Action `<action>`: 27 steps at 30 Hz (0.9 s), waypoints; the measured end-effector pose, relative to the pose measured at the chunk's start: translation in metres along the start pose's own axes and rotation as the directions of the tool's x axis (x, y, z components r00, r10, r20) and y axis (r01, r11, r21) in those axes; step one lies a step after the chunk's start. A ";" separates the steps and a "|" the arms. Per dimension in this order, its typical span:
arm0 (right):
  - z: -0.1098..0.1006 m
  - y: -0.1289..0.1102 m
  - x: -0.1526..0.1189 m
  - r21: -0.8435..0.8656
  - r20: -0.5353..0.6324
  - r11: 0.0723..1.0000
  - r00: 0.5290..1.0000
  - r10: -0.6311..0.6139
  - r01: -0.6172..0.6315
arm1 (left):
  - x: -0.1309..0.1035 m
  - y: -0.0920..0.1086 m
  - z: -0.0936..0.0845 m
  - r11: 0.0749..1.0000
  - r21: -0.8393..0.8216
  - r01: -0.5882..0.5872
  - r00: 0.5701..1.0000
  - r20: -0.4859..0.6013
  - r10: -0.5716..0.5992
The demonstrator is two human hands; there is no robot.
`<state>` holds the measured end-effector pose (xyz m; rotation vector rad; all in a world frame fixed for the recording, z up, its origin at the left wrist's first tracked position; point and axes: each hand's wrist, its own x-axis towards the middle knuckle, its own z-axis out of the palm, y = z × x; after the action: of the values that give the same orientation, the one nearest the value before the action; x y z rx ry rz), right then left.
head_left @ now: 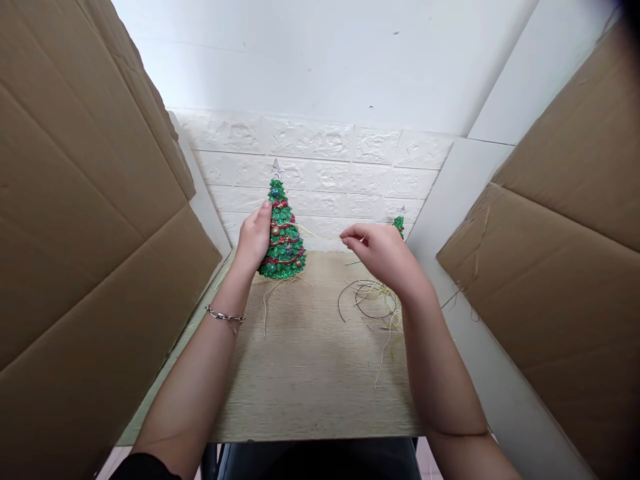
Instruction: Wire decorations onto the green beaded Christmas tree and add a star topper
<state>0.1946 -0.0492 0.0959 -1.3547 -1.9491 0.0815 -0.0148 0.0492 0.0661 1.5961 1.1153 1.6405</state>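
A green glittery Christmas tree figurine (285, 253) with red garlands, small baubles and a clear star on top stands at the back left of the table. My left hand (256, 233) grips its left side, thumb up near the upper part; the other fingers are hidden behind it. My right hand (377, 250) is closed in a pinch on a thin pale-yellow cord (320, 236). The cord runs almost straight from my fingertips to the front of the tree. Other pale strands (265, 310) lie at the tree's base.
Behind my right hand stands a second green tree figurine (399, 225), mostly hidden. Below that hand lies a tangle of yellow and dark cords (376, 300). Cardboard sheets (80, 220) (565, 220) flank the wooden table (310, 380), and a white brick-patterned wall (320, 177) closes the back.
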 end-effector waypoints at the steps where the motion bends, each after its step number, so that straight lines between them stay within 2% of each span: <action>1: 0.001 0.002 0.001 0.017 -0.006 1.000 1.000 -0.009 0.009 | 0.000 0.000 0.000 1.000 0.004 -0.007 1.000 0.001 0.007; 4: 0.005 0.006 0.005 0.072 -0.052 0.996 0.998 -0.043 0.046 | 0.000 -0.002 0.000 0.999 0.040 -0.038 0.999 -0.002 0.038; 6: 0.009 0.007 0.007 0.112 -0.130 0.991 0.990 -0.060 0.075 | 0.000 -0.003 0.000 0.996 0.075 -0.057 0.998 -0.004 0.058; 10: 0.015 0.003 0.009 0.184 -0.330 0.974 0.942 -0.067 0.134 | -0.002 -0.004 0.002 0.988 0.135 -0.072 0.997 0.014 0.070; 14: 0.023 -0.006 0.008 0.200 -0.408 0.957 0.906 -0.112 0.208 | -0.005 -0.001 0.007 0.988 0.142 -0.068 0.997 0.046 0.062; 18: 0.034 -0.011 0.009 0.204 -0.385 0.946 0.909 -0.160 0.253 | -0.011 0.005 0.014 0.990 0.129 -0.059 0.993 0.111 0.045; 22: 0.041 -0.011 0.011 0.266 -0.341 0.930 0.927 -0.157 0.255 | -0.018 0.010 0.020 0.987 0.122 -0.101 0.979 0.189 0.077; 25: 0.043 -0.010 0.012 0.405 -0.238 0.894 0.966 -0.100 0.193 | -0.021 0.013 0.023 0.983 0.132 -0.127 0.971 0.219 0.097; 27: 0.044 -0.007 0.014 0.553 -0.102 0.828 0.994 -0.041 0.091 | -0.022 0.014 0.023 0.983 0.127 -0.130 0.970 0.220 0.100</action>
<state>0.1599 -0.0255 0.0748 -0.8813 -1.7072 0.5131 0.0127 0.0274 0.0659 1.9100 1.0631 1.4462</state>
